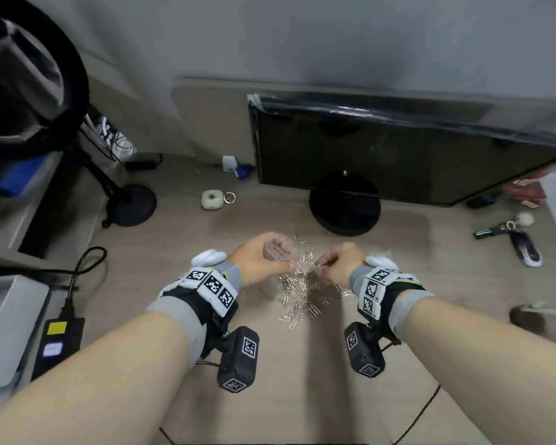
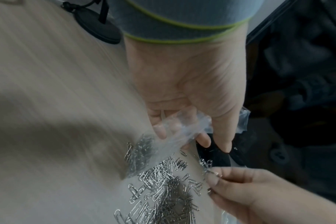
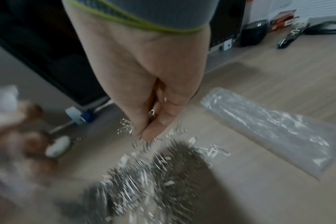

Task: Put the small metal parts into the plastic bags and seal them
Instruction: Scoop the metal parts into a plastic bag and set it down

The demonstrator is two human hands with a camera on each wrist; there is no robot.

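Both hands sit over the heap: my left hand (image 1: 260, 259) holds a small clear plastic bag (image 2: 179, 128) by its mouth, fingers curled into the film to keep it open, while my right hand (image 1: 340, 262) pinches a few paper clips (image 2: 213, 172) between thumb and fingertips just beside that opening.

To do this step well, I judge the mouth should stay spread wide and tipped toward the right hand, and the pinch should go fully past the rim before it lets go, or clips will catch on the film and spill back. Small pinches seem safer than a big grab, since the clips tangle.

By count: one bag in hand, and one loose pile of clips (image 1: 302, 293) on the worktop (image 1: 302, 396), far too many to number. The bag's lower part shows dark with clips, though whether they lie inside or behind the film I cannot tell. One flat pack of spare bags (image 3: 274, 128) lies well to the right of the pile.

Further out stand one monitor (image 1: 398, 149) on its round base, one small white case (image 1: 212, 199) near it, and one bunch of keys (image 1: 511, 237) at the far right.
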